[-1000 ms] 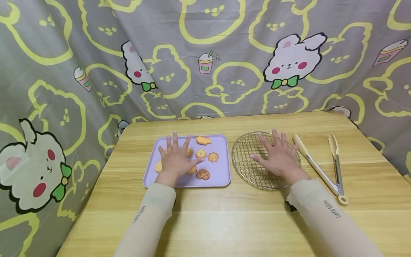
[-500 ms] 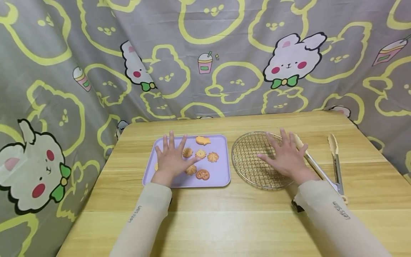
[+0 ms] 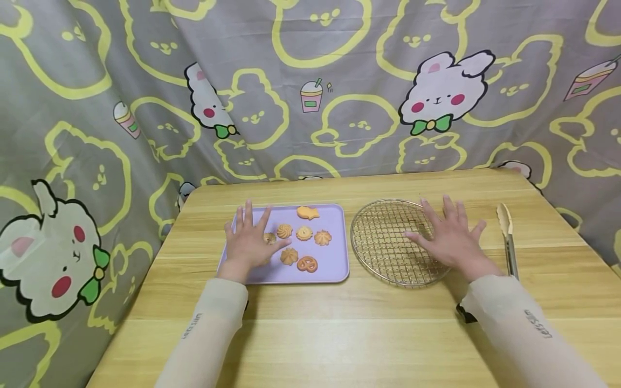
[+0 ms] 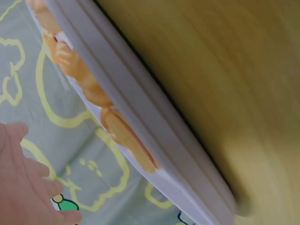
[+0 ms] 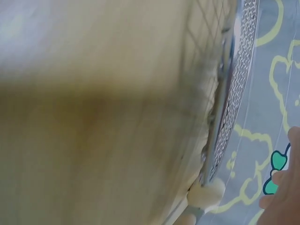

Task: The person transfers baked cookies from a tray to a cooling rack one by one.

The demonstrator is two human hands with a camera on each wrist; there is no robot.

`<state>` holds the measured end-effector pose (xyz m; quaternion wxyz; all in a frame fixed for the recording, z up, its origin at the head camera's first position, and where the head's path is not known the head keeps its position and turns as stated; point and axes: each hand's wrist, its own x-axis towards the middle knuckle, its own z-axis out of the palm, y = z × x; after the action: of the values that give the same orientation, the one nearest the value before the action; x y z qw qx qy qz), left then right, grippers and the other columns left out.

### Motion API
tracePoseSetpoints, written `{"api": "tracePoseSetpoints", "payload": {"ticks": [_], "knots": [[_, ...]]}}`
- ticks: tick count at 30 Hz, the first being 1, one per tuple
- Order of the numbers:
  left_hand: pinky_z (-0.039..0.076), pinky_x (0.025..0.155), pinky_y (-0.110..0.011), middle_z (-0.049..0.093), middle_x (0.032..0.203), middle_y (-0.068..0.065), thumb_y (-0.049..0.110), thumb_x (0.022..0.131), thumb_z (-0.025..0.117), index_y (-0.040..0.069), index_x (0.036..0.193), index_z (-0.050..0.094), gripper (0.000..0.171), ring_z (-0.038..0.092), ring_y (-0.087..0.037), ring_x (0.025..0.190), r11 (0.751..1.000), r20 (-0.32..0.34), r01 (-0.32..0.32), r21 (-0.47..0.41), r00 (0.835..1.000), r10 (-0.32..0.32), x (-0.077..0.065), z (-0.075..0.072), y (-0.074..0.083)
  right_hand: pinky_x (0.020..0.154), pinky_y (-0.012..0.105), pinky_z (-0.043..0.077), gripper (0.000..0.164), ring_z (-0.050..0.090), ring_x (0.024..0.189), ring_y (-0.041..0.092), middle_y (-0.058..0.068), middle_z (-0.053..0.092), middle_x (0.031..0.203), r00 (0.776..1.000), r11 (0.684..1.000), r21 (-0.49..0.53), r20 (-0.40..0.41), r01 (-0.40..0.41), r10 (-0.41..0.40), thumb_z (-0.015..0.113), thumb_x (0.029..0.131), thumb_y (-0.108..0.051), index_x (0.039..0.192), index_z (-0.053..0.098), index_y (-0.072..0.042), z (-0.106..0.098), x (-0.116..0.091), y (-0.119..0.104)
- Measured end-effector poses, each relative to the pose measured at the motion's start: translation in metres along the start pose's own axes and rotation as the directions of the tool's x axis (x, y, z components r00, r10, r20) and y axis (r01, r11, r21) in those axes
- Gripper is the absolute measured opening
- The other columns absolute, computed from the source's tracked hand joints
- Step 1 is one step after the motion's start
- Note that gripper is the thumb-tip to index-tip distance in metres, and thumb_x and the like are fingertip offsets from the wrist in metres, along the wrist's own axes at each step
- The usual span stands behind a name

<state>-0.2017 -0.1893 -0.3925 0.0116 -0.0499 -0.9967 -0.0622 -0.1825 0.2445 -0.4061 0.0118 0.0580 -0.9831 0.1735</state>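
My left hand hovers over the left part of a lilac tray, its fingers spread and holding nothing. Several cookies lie on the tray: a fish-shaped one, a pretzel, a swirl cookie and flower-like ones, with part of the tray hidden behind the hand. Spread the same way, my right hand is above the right edge of a round wire rack, also without anything in it. The left wrist view shows the tray's side wall with cookies above it, the hand apart from them.
Tongs with beige tips lie right of the rack, partly hidden by the right hand and sleeve. A wooden table bears everything. Behind it hangs a grey patterned curtain.
My left hand has moved left over the tray, uncovering more cookies. My right hand has moved right, baring more of the rack and covering part of the tongs.
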Motion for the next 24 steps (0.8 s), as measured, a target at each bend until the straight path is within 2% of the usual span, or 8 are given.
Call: {"api": "tracePoseSetpoints", "payload": {"ticks": [9,16,24], "knots": [[0.003,0.103,-0.068,-0.007,0.157,-0.019,0.075,0.08,0.049,0.022,0.154,0.015,0.098,-0.006,-0.04,0.141,1.0,-0.011,-0.001,0.009,1.0,0.001,-0.004,-0.001,-0.018,0.081,0.077,-0.021,0.088,-0.025,0.132,0.048,0.02,-0.023,0.153,1.0,1.0,0.005,-0.006,-0.018,0.018,0.043,0.09,-0.067,0.154,0.001,-0.024,-0.006,-0.007,0.017],[-0.003,0.103,-0.068,-0.008,0.157,-0.019,0.072,0.082,0.052,0.022,0.155,0.014,0.096,-0.009,-0.039,0.141,1.0,-0.004,0.006,-0.019,1.0,-0.006,-0.006,-0.004,-0.03,0.081,0.077,-0.021,0.089,-0.024,0.132,0.049,0.024,-0.019,0.153,1.0,1.0,0.003,-0.011,-0.028,0.028,0.044,0.09,-0.066,0.154,0.0,-0.023,-0.01,-0.011,0.029],[-0.003,0.103,-0.067,-0.003,0.157,-0.019,0.074,0.081,0.049,0.02,0.154,0.015,0.098,-0.005,-0.038,0.141,1.0,-0.009,0.008,-0.019,1.0,-0.008,-0.006,-0.005,-0.044,0.079,0.081,-0.015,0.091,-0.019,0.132,0.054,0.029,-0.015,0.152,0.998,0.999,-0.005,-0.038,-0.05,0.05,0.046,0.088,-0.067,0.154,0.0,-0.024,-0.015,-0.017,0.046]]}}
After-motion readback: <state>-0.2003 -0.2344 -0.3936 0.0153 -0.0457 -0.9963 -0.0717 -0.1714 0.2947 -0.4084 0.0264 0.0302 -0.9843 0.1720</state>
